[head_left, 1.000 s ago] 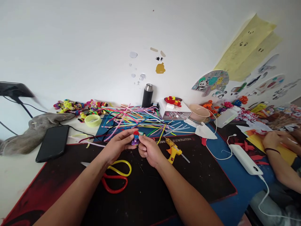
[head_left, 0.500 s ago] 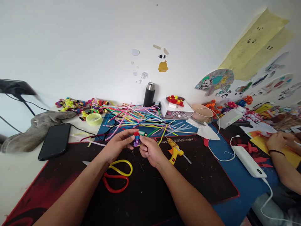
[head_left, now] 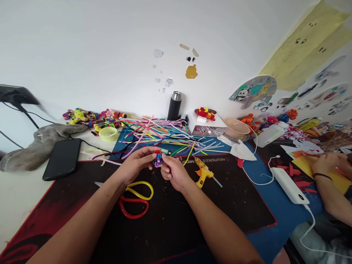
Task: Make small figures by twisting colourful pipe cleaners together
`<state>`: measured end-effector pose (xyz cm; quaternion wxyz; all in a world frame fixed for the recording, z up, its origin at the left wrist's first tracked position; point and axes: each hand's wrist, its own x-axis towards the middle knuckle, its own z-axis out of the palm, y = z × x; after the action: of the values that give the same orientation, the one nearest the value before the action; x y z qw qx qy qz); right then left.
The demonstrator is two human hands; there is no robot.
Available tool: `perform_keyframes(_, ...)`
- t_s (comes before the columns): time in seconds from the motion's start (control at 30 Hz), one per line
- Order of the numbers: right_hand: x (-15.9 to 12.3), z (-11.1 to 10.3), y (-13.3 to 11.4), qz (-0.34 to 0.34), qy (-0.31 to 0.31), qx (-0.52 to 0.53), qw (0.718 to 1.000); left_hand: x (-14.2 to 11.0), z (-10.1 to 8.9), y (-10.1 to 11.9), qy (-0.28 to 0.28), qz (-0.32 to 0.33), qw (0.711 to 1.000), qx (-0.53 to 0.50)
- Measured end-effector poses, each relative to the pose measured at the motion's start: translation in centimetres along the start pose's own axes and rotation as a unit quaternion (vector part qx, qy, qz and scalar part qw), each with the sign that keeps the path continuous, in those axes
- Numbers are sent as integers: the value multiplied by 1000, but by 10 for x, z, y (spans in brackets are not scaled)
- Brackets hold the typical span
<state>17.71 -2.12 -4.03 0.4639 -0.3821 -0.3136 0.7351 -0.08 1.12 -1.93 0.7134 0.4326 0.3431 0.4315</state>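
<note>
Left hand [head_left: 137, 164] and right hand [head_left: 174, 172] pinch between them a small, fuzzy purple, blue and red figure [head_left: 158, 160] at the centre of the frame. Uneven pulling could loosen its parts, and tight fingertips could squash them. Right of centre, the yellow pistol-shaped glue gun [head_left: 202, 173], if hot, could burn a straying right hand.
</note>
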Motion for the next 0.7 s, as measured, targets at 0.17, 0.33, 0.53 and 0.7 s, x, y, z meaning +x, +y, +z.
perform_keyframes(0.17, -2, 3, -4, -8, -7, 4, 1000, 1, 0, 0, 22, -5, 999, -35)
perform_keyframes(0.33, -3, 3, -4, -19, -6, 0, 1000, 5, -5, -3, 35, 2, 996, -82)
perform_keyframes(0.53, -9, 7, -5, -28, -32, -30, 999, 5, -14, 3, 74, 25, 989, -125)
perform_keyframes(0.7, -11, 7, -4, -36, -34, -53, 997, 3, -11, 8, 73, 28, 987, -138)
